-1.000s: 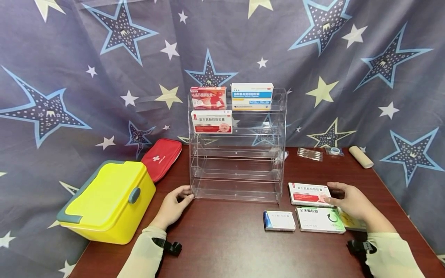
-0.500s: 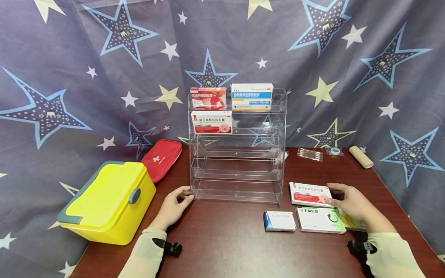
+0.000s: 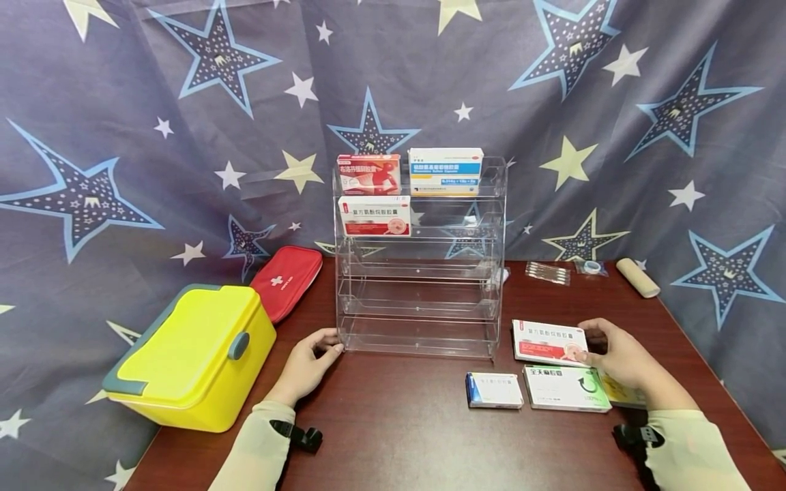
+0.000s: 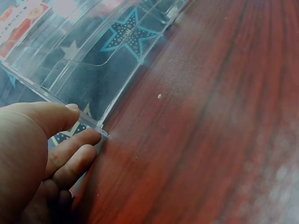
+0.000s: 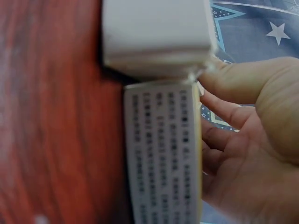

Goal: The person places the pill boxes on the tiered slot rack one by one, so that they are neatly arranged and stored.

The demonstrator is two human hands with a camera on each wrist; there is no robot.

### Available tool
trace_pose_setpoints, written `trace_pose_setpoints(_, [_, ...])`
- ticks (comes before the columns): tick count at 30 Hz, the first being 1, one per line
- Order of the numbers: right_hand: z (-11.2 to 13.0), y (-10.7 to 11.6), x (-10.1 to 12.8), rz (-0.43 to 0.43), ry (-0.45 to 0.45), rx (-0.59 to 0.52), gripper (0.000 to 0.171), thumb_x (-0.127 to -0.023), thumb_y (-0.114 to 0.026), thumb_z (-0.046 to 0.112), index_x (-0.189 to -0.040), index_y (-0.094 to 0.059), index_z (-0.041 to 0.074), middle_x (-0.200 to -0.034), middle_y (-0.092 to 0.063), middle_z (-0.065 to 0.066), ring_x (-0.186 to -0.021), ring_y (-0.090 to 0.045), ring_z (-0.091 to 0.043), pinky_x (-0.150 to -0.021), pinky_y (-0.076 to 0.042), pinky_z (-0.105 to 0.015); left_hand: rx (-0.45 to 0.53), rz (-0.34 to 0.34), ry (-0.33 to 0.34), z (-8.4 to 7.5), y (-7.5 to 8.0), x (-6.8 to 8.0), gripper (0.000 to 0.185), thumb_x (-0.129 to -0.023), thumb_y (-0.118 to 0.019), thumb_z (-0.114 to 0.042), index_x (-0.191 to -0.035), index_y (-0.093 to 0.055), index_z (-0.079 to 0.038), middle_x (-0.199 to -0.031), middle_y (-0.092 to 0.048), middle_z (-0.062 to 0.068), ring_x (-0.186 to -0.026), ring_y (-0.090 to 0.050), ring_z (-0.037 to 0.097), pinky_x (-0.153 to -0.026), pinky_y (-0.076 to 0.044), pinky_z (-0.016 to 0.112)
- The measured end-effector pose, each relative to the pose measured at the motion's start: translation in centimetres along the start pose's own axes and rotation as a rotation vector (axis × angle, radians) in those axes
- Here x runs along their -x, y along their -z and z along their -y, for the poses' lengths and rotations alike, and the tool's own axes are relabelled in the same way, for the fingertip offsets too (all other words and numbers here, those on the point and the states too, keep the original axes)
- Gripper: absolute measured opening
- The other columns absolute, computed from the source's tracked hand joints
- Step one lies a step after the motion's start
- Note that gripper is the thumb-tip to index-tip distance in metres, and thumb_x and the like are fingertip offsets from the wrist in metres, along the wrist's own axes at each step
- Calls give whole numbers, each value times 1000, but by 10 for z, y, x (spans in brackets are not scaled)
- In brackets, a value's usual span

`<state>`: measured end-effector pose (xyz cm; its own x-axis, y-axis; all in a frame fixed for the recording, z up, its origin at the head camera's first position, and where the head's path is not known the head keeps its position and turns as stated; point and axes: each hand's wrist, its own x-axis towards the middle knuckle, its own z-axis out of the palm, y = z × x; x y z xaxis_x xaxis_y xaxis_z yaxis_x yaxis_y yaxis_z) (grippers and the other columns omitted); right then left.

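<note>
Two hands work on a dark red wooden counter (image 3: 399,436). Nearest lie three flat cartons in a row: a small white box with a blue end (image 3: 494,390), a white box with a green arrow mark (image 3: 565,389) just beside it, and a yellow box (image 3: 617,392) mostly hidden under the right wrist. Just behind them the right hand (image 3: 620,354) pinches the right end of a white medicine box with a red band (image 3: 548,342), thumb on the near edge and fingers curled over the far edge; the box appears tilted, its gripped end a little off the wood. At the left the left hand (image 3: 305,365) holds the front left corner of a clear acrylic tiered rack (image 3: 420,307), thumb and fingertips (image 4: 84,140) touching its bottom edge. A yellow plastic case with a grey-green rim (image 3: 190,354) stands at the left edge, a red pouch with a white cross (image 3: 285,278) behind it. Three cartons sit on the rack's upper tiers. Farther right lie a packet of swabs (image 3: 548,273), a tape roll (image 3: 592,266) and a beige bandage roll (image 3: 637,277).
</note>
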<state>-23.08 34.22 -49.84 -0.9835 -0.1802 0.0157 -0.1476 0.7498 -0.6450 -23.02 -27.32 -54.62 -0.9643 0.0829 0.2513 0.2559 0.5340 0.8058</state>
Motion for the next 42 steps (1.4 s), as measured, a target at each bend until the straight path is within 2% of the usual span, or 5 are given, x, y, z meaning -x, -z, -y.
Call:
trace_pose_setpoints(8, [-1,2,1,-82,-25,-39,56,-88,-85,7,-131,-51,-2,-109,-65,-19,-95,-62,-28,-70,-49,-26,5,-2,6,-2,0,0,26,-98,-76,-14,-125,-73,-13,-103,-74,-3,-94,-68,15,-89,-52,36])
trace_pose_setpoints(27, [-3,21,6,-292,4,14,30,-93,-80,8,-115,-61,4,-98,-70,-14,-81,-59,-10,-65,-45,-22,6,0,9,-4,0,1,28,-98,-77,-15,-125,-72,-13,-105,-74,-1,-95,-68,16,-91,-52,41])
trace_pose_setpoints(32, [-2,37,7,-431,46,-126,31,-93,-77,0,-116,-58,-2,-91,-72,-1,-74,-61,4,-61,-48,-15,14,2,12,-3,0,2,28,-98,-77,-15,-126,-72,-13,-105,-74,-2,-95,-68,16,-91,-52,41])
trace_pose_setpoints(36, [18,59,6,-546,123,-284,34,-90,-76,-9,-118,-60,1,-89,-67,19,-76,-65,7,-64,-51,-11,19,3,8,-1,0,2,28,-98,-76,-14,-126,-72,-12,-105,-74,-2,-95,-68,16,-91,-52,40])
trace_pose_setpoints(42, [86,93,-10,-625,239,-297,42,-86,-77,-14,-124,-61,-8,-94,-69,19,-80,-67,7,-69,-51,-8,10,7,4,-1,1,0,28,-99,-75,-16,-127,-72,-13,-104,-74,-3,-95,-67,16,-89,-52,36])
